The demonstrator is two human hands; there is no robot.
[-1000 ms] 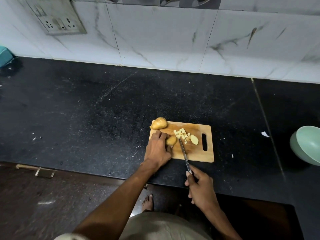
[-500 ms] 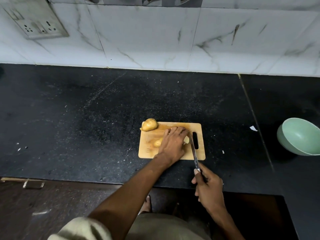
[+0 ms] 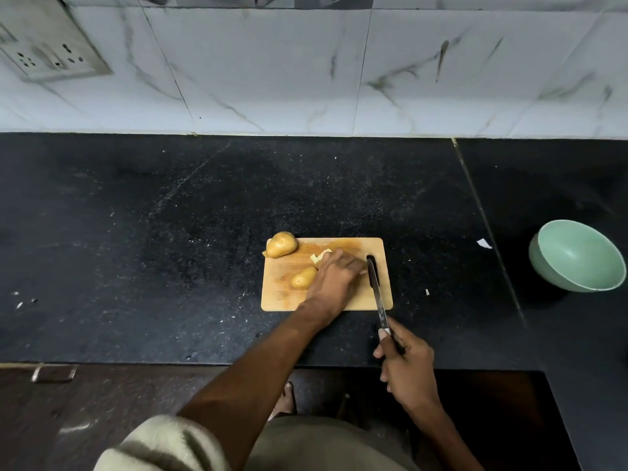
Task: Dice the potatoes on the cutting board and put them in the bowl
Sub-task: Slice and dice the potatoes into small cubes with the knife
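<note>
At centre frame, the left hand (image 3: 334, 275) cups diced potato (image 3: 319, 257), seemingly for gathering, while the right hand (image 3: 406, 363) grips the knife (image 3: 376, 294) aside.

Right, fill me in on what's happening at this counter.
A person is dicing potatoes on a wooden cutting board. The left hand covers the cut pieces, beside a potato half; a whole potato sits at the board's far corner. The right hand holds a knife. The green bowl waits to the right.

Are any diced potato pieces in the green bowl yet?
No, the green bowl shows only its bare inside, and the cut pieces lie on the cutting board under the left hand.
</note>
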